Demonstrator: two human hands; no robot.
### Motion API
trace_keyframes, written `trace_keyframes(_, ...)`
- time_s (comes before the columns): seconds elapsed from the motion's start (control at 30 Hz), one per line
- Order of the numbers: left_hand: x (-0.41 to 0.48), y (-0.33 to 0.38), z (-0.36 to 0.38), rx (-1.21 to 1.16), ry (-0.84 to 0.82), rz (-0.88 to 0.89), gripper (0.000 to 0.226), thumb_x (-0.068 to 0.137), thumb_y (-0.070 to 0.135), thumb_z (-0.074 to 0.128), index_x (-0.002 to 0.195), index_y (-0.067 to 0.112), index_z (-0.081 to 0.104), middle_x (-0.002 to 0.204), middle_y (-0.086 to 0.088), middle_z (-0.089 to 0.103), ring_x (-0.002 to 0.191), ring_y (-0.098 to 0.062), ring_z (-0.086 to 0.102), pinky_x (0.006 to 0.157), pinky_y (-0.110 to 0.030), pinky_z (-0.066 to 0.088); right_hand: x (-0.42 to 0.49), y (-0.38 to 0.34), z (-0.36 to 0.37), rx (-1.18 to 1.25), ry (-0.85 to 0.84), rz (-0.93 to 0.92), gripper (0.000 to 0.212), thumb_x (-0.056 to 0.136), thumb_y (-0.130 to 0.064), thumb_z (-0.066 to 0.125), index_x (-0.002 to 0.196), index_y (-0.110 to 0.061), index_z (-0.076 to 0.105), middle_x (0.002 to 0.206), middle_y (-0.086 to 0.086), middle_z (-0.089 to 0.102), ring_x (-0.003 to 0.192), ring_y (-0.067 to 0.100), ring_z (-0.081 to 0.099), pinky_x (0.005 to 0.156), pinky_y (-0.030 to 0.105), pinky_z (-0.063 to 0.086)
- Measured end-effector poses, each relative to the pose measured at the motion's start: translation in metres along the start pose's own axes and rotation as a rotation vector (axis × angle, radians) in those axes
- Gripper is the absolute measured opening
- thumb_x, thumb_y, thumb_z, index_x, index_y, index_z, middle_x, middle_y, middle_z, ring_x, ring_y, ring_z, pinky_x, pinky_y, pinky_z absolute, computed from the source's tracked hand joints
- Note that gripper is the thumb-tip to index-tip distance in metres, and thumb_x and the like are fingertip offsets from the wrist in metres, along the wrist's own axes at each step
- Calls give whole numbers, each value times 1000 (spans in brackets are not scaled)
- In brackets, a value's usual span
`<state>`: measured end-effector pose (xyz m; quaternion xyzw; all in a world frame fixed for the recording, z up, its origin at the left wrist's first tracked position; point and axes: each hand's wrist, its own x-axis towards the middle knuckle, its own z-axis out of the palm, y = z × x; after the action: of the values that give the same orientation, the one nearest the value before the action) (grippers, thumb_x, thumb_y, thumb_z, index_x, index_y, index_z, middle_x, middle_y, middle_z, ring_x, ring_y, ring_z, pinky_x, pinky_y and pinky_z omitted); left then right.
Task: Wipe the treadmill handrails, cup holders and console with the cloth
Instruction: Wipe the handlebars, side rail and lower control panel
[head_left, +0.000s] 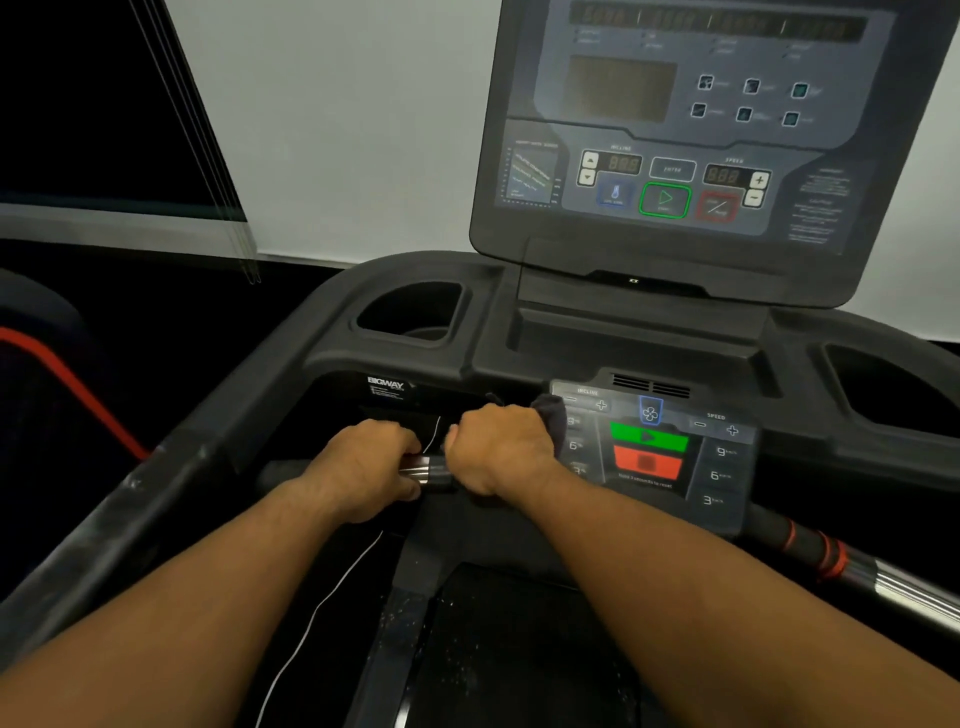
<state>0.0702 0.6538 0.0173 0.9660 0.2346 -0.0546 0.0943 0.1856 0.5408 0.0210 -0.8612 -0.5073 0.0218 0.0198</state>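
Both my hands grip the front crossbar handrail (434, 470) of a black treadmill, on its chrome sensor section. My left hand (366, 460) is closed around the bar. My right hand (496, 447), just to its right, holds a dark cloth (553, 415) bunched against the bar; the cloth sticks out above the knuckles. The upright console (675, 130) with dark displays and green and red buttons rises behind. The left cup holder (410, 312) and the right cup holder (883, 384) flank a centre tray. A lower control panel (670, 447) sits right of my right hand.
The right part of the bar (852, 564) has red rings and a chrome section. The left side rail (130, 493) runs toward me. A thin white cord (317, 613) hangs down over the belt. Another machine with a red stripe (67, 384) stands at left.
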Motion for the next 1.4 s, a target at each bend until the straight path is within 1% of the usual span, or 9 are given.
trace_keyframes(0.13,-5,-12,-3,-153,31,3,60,76,31,78,131,18,57,125,-1,62,113,-18,59,96,-31,47,-31,-7,40,-19,262,-130,31,96,-39,41,109,-17,58,104,8,63,87,32,61,71,41,43)
trace_keyframes(0.23,-9,-30,-15,-124,111,-48,59,84,23,69,140,17,50,135,-1,56,123,-18,53,103,-28,41,-49,9,69,-141,287,-343,52,86,-31,50,136,-18,43,136,7,53,116,34,51,95,48,42)
trace_keyframes(0.33,-10,-48,-28,-100,246,-112,51,86,12,59,136,18,54,134,-1,58,122,-20,54,102,-33,43,-41,10,70,-173,316,-394,52,88,-33,45,139,-22,40,139,4,52,118,33,53,96,47,44)
trace_keyframes(0.7,-23,-83,-28,-134,432,-201,35,90,17,53,124,19,64,120,2,64,110,-18,60,95,-38,49,41,-90,26,106,-52,17,49,98,-44,25,98,-17,65,97,9,66,84,30,61,68,39,40)
trace_keyframes(0.87,-35,-111,-46,-85,434,-283,36,90,19,52,125,20,62,125,1,62,112,-21,60,94,-38,50,23,-124,55,-2,150,-282,40,101,-41,33,128,-15,48,121,10,57,99,33,56,80,45,41)
trace_keyframes(1.07,-44,-161,-75,-163,313,-376,37,92,24,51,128,20,61,127,-3,63,116,-24,58,98,-40,49,23,-86,43,-81,-87,-530,56,101,-38,39,151,-27,16,156,3,24,127,30,40,104,44,35)
trace_keyframes(1.17,-46,-173,-74,-231,239,-389,32,98,32,47,122,20,64,118,-3,66,108,-21,60,91,-36,49,33,-100,42,-68,-93,-425,55,100,-49,33,149,-26,23,146,5,39,118,28,49,96,42,42)
trace_keyframes(1.27,-44,-176,-72,-374,186,-406,41,101,43,37,92,19,69,97,-4,68,85,-16,61,73,-32,45,45,-126,47,-4,-23,-275,49,99,-54,26,129,-21,47,120,8,57,101,29,58,80,42,46)
trace_keyframes(1.4,-38,-176,-69,-483,171,-432,50,101,48,32,97,18,72,102,-1,67,91,-17,62,80,-32,45,59,-160,50,121,27,-87,46,101,-43,25,107,-16,62,105,10,65,92,31,62,74,40,43)
